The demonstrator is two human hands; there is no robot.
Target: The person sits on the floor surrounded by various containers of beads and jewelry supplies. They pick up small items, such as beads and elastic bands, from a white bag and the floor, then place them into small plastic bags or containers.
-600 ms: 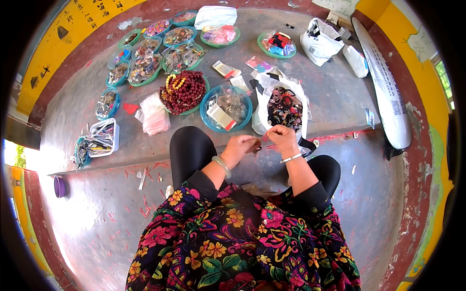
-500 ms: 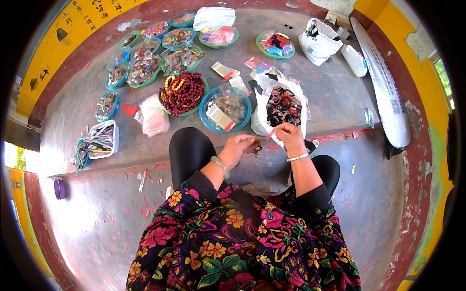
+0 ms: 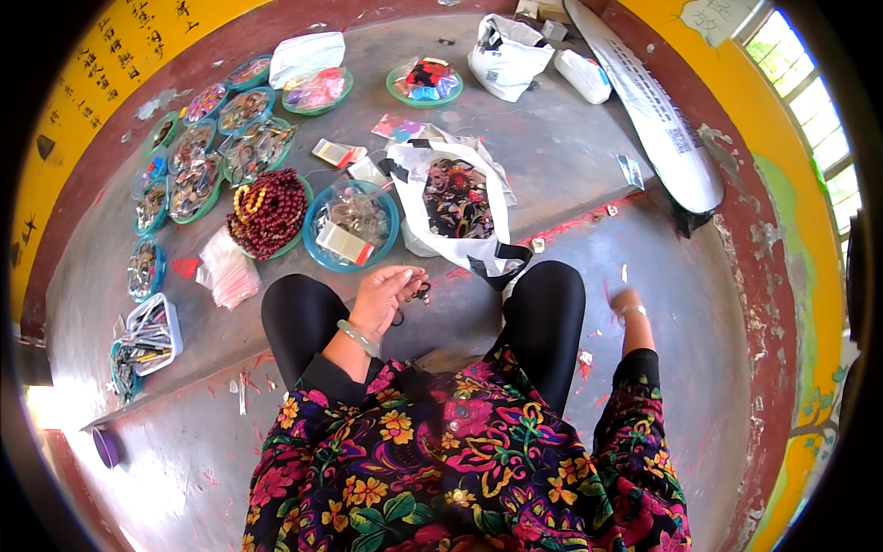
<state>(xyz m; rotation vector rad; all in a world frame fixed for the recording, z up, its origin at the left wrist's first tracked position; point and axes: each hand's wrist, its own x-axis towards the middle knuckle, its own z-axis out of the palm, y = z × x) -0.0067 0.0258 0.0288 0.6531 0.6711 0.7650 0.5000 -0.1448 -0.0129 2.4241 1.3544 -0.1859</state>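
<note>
In the middle of the frame, the left hand [image 3: 379, 299] of a person in a floral top [image 3: 432, 442] pinches a small dark trinket [image 3: 423, 293], thumb and fingers drawn close together. The trinket lies at the right edge of the fingertips, hanging just below them, while a dark ring [image 3: 398, 318] shows beneath the hand, its link to the fingers unclear. At right of the frame, the right hand [image 3: 627, 302] is held out over the floor [image 3: 681, 304], well apart from the trinket and blurred, so one cannot tell whether its fingers are spread or gripping anything. Above the left hand, at centre, an open white bag [image 3: 413, 198] bulges with dark trinkets beside a blue basin [image 3: 394, 241] of clear packets, with dark red beads [image 3: 269, 223] farther left
</note>
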